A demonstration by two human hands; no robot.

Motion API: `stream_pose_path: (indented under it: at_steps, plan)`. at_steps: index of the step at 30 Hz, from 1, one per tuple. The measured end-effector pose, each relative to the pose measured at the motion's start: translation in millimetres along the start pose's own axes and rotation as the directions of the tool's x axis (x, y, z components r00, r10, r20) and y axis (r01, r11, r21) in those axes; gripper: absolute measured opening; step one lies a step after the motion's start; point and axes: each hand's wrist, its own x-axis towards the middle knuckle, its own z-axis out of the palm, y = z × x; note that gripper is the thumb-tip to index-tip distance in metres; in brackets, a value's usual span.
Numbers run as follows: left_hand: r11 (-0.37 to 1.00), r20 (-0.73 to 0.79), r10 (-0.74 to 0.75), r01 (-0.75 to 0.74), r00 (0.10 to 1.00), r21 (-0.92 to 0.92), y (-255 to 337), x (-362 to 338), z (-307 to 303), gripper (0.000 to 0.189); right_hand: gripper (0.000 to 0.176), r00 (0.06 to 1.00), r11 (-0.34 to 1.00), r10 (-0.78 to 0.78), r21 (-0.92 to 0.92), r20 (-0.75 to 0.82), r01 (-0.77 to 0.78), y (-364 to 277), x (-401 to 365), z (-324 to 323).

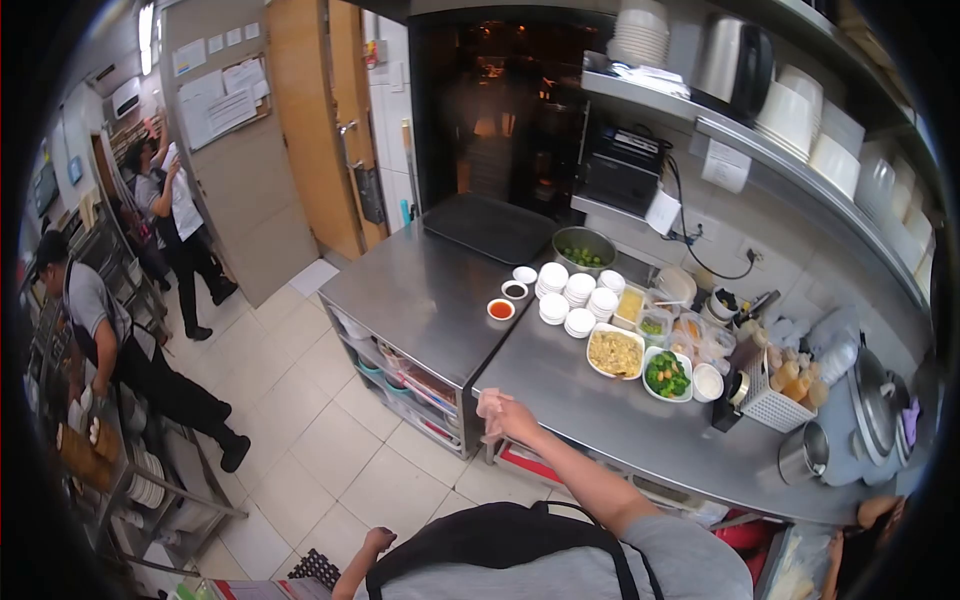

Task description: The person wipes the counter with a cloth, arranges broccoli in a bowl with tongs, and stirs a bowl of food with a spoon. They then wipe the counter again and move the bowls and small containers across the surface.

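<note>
My right hand (514,421) reaches to the front edge of the steel counter (440,290), closed on a crumpled, thin pinkish cloth (492,412). Low by my side, my left hand (378,541) has its fingers curled in, and nothing shows in it. Beyond my right hand are a small bowl of orange-red sauce (500,310) and a bowl of dark sauce (514,290). Stacks of white cups (553,279) stand beside them. A white dish of pale yellow food (615,352) and a dish of broccoli (667,374) lie to the right.
A metal bowl of greens (584,249) and a black tray (490,227) are at the back. Right are a white basket of bottles (775,385) and a steel pot (803,453). A shelf (760,140) hangs above. Co-workers (130,340) stand left; another person's hand (880,512) shows lower right.
</note>
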Motion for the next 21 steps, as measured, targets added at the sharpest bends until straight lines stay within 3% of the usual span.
stream_pose_path:
  at_steps: [1,2,5,6,7,8,9,10,11,13,17,19,21]
  plan:
    - [0.989,0.013,-0.126,0.127,0.992,-0.071,9.6,-8.4,-3.8,0.030,0.029,1.000,0.980,-0.021,0.196,-0.023,0.025,4.1,4.0,3.4]
    - [0.988,0.012,-0.133,0.133,0.991,-0.083,-1.2,-3.8,2.5,0.030,0.027,0.998,0.921,-0.033,0.386,-0.047,0.049,9.5,6.8,7.1]
    - [0.996,0.080,-0.041,0.047,0.996,-0.076,-21.5,-3.4,9.5,0.030,0.030,0.992,0.870,-0.113,0.488,0.057,0.072,3.2,-1.1,5.5]
    - [0.995,0.055,-0.094,0.096,0.994,-0.022,-18.7,-9.2,10.2,0.029,0.031,0.983,0.975,-0.185,0.121,-0.015,0.185,-2.4,-7.8,6.0]
    - [0.989,0.023,-0.142,0.142,0.990,0.030,-17.2,-10.4,8.8,0.029,0.031,0.982,0.975,-0.188,0.121,-0.018,0.189,-5.0,-10.9,8.3]
    - [0.990,0.017,-0.139,0.138,0.990,0.024,-14.2,-8.7,6.0,0.029,0.031,0.994,0.915,-0.097,0.398,0.059,0.065,-6.4,-11.6,9.6]
    - [0.980,0.024,-0.198,0.198,0.980,0.005,-11.8,-10.3,6.0,0.029,0.030,0.986,0.773,-0.027,0.628,0.167,-0.086,-13.0,-15.3,7.0]
    - [0.965,0.036,-0.259,0.260,0.965,-0.014,-10.4,-12.2,6.9,0.029,0.028,0.992,0.618,-0.025,0.782,0.121,-0.080,-24.4,-23.0,1.9]
    - [0.964,0.041,-0.264,0.265,0.964,-0.020,-9.6,-13.8,6.8,0.029,0.028,0.991,0.621,-0.024,0.779,0.130,-0.087,-23.7,-22.0,-1.0]
    - [0.983,0.097,-0.172,0.176,0.980,-0.042,-13.0,-10.7,4.0,0.028,0.026,0.904,0.449,-0.002,0.808,0.429,-0.382,-17.8,-20.5,-14.1]
    - [0.998,0.059,-0.053,0.055,0.997,-0.037,-22.3,11.7,5.6,0.029,0.026,0.962,0.602,-0.039,0.775,0.269,-0.192,-21.9,-21.2,-53.7]
    - [0.990,0.001,-0.107,0.107,0.994,-0.091,-11.7,11.7,-4.3,0.030,0.028,0.967,0.546,0.013,0.809,0.253,-0.219,-5.3,-9.0,-74.3]
    - [0.989,0.002,-0.112,0.112,0.994,-0.098,-12.9,12.9,-9.9,0.030,0.031,0.993,0.546,0.054,0.829,0.109,-0.120,6.8,5.3,-96.9]
